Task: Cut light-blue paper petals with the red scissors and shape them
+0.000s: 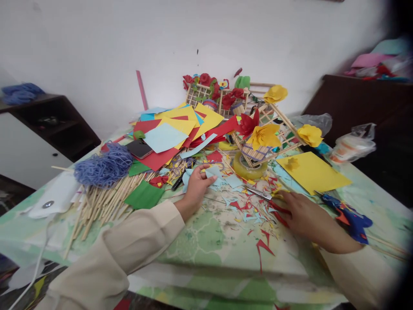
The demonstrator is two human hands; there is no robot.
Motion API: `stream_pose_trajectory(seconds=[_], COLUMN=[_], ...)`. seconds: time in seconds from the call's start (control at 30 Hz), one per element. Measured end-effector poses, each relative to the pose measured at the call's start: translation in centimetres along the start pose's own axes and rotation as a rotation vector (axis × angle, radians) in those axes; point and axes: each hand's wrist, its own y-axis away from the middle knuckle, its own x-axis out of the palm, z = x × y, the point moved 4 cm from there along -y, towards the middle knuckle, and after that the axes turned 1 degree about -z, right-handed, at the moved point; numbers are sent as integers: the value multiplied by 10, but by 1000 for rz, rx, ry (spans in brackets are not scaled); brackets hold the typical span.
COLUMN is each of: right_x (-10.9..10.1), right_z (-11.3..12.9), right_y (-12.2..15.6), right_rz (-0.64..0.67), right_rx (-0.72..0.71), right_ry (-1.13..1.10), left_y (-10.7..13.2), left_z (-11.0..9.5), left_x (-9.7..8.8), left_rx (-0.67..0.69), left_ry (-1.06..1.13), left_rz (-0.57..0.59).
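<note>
Light blue paper pieces (213,174) are held in my left hand (197,186), its fingers curled and the thumb pointing right. My right hand (305,217) lies over the red handles of a pair of scissors (263,193), fingers wrapped round them. The blades point left, toward a small light blue paper square (233,181), and look nearly closed. Red, yellow and blue paper scraps (247,211) are strewn between my hands. Just behind the scissors lies a roll of clear tape (247,170).
Blue yarn (105,165) and thin wooden sticks (108,198) lie at left. Coloured sheets (167,135) are piled behind. A stick frame with yellow paper flowers (264,135) stands back right, a yellow sheet (314,172) before it. A blue glue gun (348,215) rests near my right wrist.
</note>
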Motion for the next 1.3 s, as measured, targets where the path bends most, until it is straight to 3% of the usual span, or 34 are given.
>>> stream_pose_trajectory(seconds=[0.2, 0.37, 0.47, 0.6, 0.73, 0.9, 1.1, 1.3], right_x=[-28, -70, -80, -59, -29, -7, -7, -4], right_z=[-6, -2, 12, 52, 83, 86, 84, 83], right_y=[-1, -5, -17, -44, -66, -69, -60, -61], right_rz=[52, -125, -274, -269, -271, -232, -226, -168], right_rx=[112, 173, 183, -7, -76, -77, -127, -134], right_ry=[-47, -10, -146, -486, -527, -331, -162, -163], left_y=[-12, -19, -18, -13, -8, -4, -2, 3], left_z=[-10, -13, -12, -8, -9, -9, -6, -7], left_x=[-9, -15, -13, -8, -4, -2, -1, 3], left_rx=[157, 125, 82, 61, 48, 36, 25, 42], left_ry=[43, 67, 130, 159, 150, 154, 121, 77], left_rz=[-53, -115, -113, -91, -52, -13, -13, 14])
